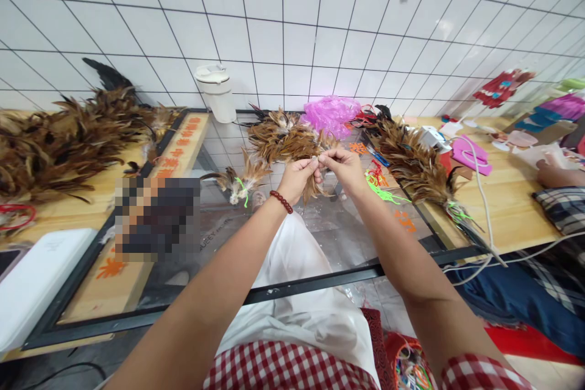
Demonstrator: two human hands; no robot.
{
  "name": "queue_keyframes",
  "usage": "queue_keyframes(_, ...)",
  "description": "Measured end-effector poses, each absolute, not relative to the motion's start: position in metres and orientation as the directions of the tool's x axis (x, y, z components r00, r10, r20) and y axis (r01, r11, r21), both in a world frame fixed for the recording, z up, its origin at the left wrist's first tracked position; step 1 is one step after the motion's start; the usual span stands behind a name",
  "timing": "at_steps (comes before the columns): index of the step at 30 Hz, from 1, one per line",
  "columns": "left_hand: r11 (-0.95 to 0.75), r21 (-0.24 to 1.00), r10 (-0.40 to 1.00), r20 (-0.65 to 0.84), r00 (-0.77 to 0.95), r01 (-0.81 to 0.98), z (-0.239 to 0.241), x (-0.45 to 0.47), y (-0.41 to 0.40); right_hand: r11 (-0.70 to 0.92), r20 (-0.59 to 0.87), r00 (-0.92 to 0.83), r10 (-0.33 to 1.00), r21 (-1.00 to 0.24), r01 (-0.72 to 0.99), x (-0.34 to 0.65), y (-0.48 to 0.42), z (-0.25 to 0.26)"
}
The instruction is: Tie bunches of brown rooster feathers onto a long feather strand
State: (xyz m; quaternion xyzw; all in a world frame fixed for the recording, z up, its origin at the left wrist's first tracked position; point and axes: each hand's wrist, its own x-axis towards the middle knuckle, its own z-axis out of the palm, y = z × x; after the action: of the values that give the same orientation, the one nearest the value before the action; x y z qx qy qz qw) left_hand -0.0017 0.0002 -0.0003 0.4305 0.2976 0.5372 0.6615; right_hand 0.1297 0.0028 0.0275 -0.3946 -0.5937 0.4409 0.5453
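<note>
On my feed, the left hand and right hand met at their fingertips, both seemingly pinched on the feathers, which lay between them, over the glass, long axis trailing nearward; I judged neither hand closer.

Item between left hand and right hand: too small to identify. Object near glass panel left edge: pixelated. Feather pile beyond: cut off.
</note>
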Motion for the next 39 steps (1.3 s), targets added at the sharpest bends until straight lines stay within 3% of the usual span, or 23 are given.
queue_keyframes(7, 0.111, 0.852, 0.962, 0.036, 0.269, -0.511, 0.003, -0.002, 0.0, 0.166, 0.176, -0.065, 0.982, -0.977, -0.133, 0.134, 0.011, 0.021)
queue_keyframes(13, 0.268, 0.84, 0.885, -0.021, 0.465, -0.473, 0.004, -0.006, -0.003, 0.022, 0.095, -0.374, 0.922, -0.981, -0.195, 0.136, 0.003, 0.023)
queue_keyframes(17, 0.33, 0.821, 0.84, -0.03, 0.541, -0.467, 0.005, -0.007, -0.006, 0.071, 0.113, -0.284, 0.952, -0.986, -0.154, 0.131, 0.002, 0.019)
queue_keyframes(21, 0.263, 0.845, 0.899, -0.038, 0.437, -0.465, 0.005, -0.004, -0.005, 0.28, 0.271, -0.104, 0.957, -0.956, 0.084, 0.135, 0.011, 0.024)
queue_keyframes(23, 0.247, 0.839, 0.92, -0.046, 0.389, -0.484, 0.004, -0.005, -0.004, 0.366, 0.381, 0.0, 0.925, -0.889, 0.276, 0.151, 0.016, 0.035)
queue_keyframes(25, 0.254, 0.817, 0.934, -0.068, 0.351, -0.517, 0.002, -0.007, -0.001, 0.334, 0.424, 0.047, 0.905, -0.774, 0.538, 0.176, 0.018, 0.049)
queue_keyframes(28, 0.279, 0.765, 0.943, -0.104, 0.316, -0.581, 0.0, -0.012, 0.004, 0.22, 0.26, -0.103, 0.96, -0.474, 0.853, 0.216, 0.011, 0.067)
queue_keyframes(30, 0.3, 0.714, 0.941, -0.112, 0.32, -0.632, -0.002, -0.017, 0.007, 0.192, 0.1, -0.169, 0.98, -0.303, 0.933, 0.232, -0.002, 0.068)
queue_keyframes(33, 0.315, 0.654, 0.941, -0.121, 0.315, -0.688, -0.002, -0.021, 0.01, 0.173, 0.003, -0.175, 0.984, -0.184, 0.968, 0.236, -0.027, 0.054)
queue_keyframes(39, 0.322, 0.671, 0.935, -0.113, 0.337, -0.668, 0.0, -0.02, 0.008, 0.093, 0.059, -0.09, 0.994, -0.056, 0.994, 0.22, -0.054, 0.023)
